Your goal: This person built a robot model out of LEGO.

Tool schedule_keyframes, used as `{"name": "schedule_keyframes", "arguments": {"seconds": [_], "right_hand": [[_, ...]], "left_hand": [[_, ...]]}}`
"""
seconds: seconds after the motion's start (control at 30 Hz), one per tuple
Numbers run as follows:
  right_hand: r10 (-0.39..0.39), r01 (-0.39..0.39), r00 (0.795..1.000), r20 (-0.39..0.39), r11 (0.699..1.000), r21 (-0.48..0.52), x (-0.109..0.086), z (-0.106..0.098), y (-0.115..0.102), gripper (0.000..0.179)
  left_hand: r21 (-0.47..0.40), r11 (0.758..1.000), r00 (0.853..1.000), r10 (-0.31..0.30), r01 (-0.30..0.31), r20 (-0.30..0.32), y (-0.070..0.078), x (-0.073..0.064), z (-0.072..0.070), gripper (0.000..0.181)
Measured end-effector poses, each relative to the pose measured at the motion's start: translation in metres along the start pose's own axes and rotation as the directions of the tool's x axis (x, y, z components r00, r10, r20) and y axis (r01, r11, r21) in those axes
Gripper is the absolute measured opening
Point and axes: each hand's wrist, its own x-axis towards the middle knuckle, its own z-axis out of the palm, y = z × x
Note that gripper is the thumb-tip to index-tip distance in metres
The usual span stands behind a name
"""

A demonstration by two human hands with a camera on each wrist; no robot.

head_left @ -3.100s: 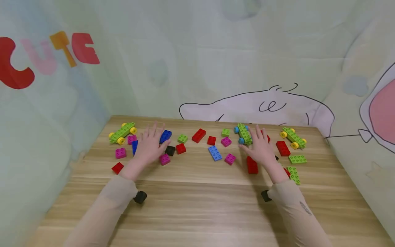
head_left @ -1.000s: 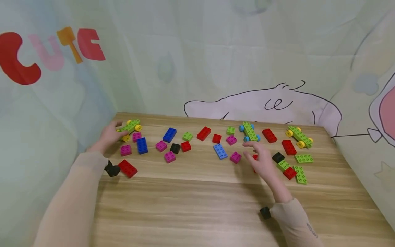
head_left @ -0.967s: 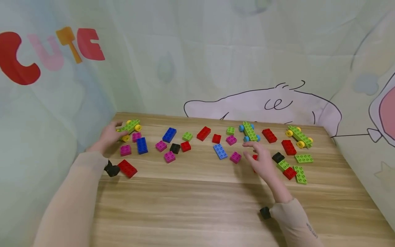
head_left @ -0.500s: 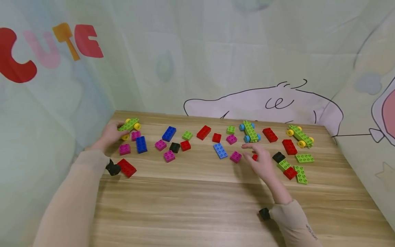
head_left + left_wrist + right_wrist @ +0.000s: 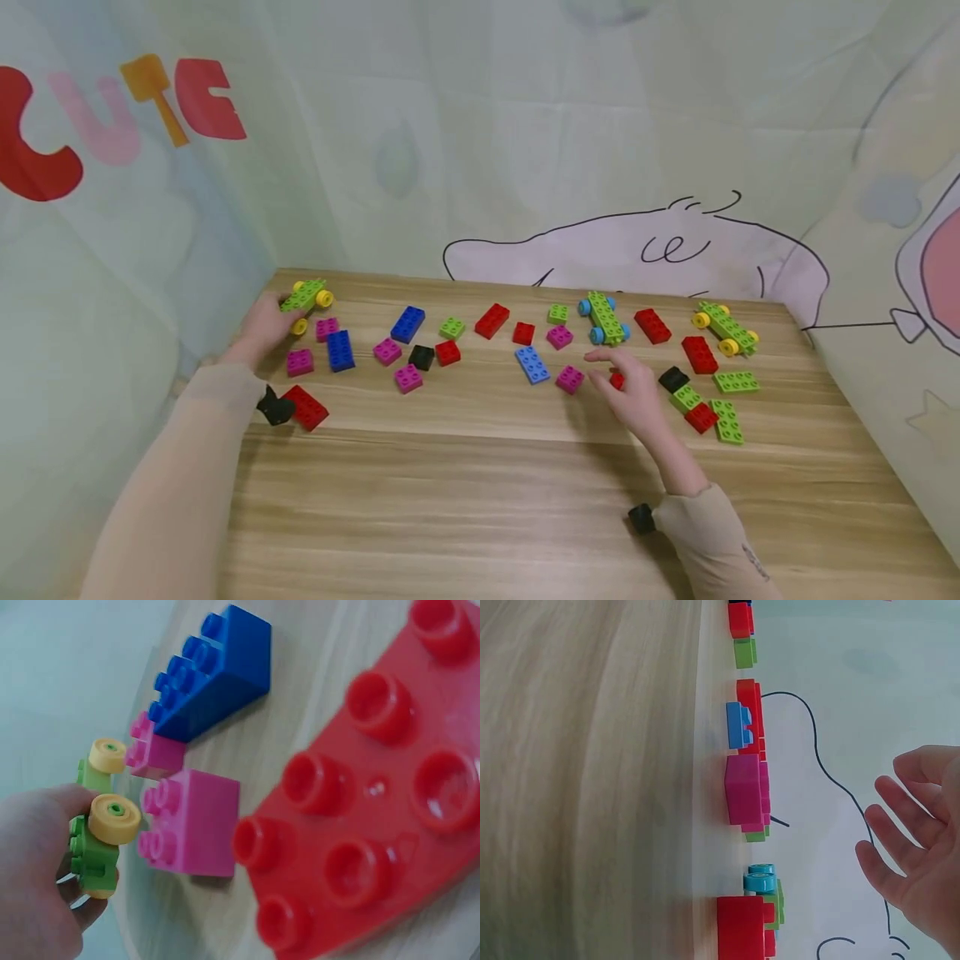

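In the head view, my left hand point(image 5: 266, 327) is at the table's far left corner, gripping a lime green toy car base point(image 5: 306, 296) with yellow wheels. The left wrist view shows thumb and fingers on either side of that car base point(image 5: 94, 855); the palm hides part of it. Close by lie pink bricks point(image 5: 300, 362), a dark blue brick point(image 5: 341, 350) and a red brick point(image 5: 306, 407). My right hand point(image 5: 636, 398) hovers with loosely bent fingers and holds nothing. It partly covers a red brick point(image 5: 617, 380), and a pink brick point(image 5: 570, 379) lies to its left.
Another green car base point(image 5: 606, 318) has blue wheels; a third point(image 5: 725, 328) has yellow ones. Red, green, black, pink and blue bricks are spread along the back half of the wooden table point(image 5: 450, 500). Printed cloth walls point(image 5: 525, 150) stand behind and at both sides.
From spread over the bricks, my left hand has moved left and taken hold of the car base, shifting it slightly. My right hand has drawn back a little and its fingers have bent.
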Motion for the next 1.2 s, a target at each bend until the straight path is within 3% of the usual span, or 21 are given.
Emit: {"name": "schedule_keyframes", "arguments": {"seconds": [0.17, 0.3, 0.4, 0.57, 0.73, 0.93, 1.2], "right_hand": [[0.012, -0.011, 1.0, -0.011, 1.0, 0.005, 0.0, -0.002, -0.002, 0.023], [0.024, -0.024, 1.0, -0.004, 1.0, 0.003, 0.0, -0.003, -0.003, 0.022], [0.022, -0.022, 1.0, 0.004, 1.0, 0.002, 0.001, -0.003, -0.004, 0.022], [0.02, -0.02, 1.0, 0.009, 1.0, 0.008, 0.0, -0.004, -0.006, 0.023], [0.014, -0.014, 1.0, 0.013, 1.0, 0.007, -0.003, -0.002, -0.007, 0.024], [0.019, -0.019, 0.999, 0.034, 1.0, 0.012, -0.003, 0.0, -0.012, 0.025], [0.046, -0.055, 0.994, 0.102, 0.995, 0.089, 0.004, 0.01, -0.023, 0.028]], "left_hand": [[-0.032, 0.999, 0.996, 0.002, -0.004, -0.086, 0.011, -0.005, -0.006, 0.064], [-0.003, 0.998, 0.987, 0.062, -0.063, -0.151, 0.025, -0.009, -0.01, 0.061], [0.018, 0.994, 0.981, 0.108, -0.106, -0.16, 0.04, -0.017, -0.012, 0.06], [0.031, 0.987, 0.972, 0.16, -0.157, -0.171, 0.073, -0.041, -0.008, 0.059], [0.035, 0.968, 0.948, 0.249, -0.247, -0.199, 0.103, -0.065, 0.011, 0.055], [0.016, 0.946, 0.931, 0.323, -0.325, -0.173, 0.136, -0.097, 0.044, 0.052], [-0.054, 0.921, 0.919, 0.379, -0.386, -0.108, 0.157, -0.136, 0.091, 0.049]]}}
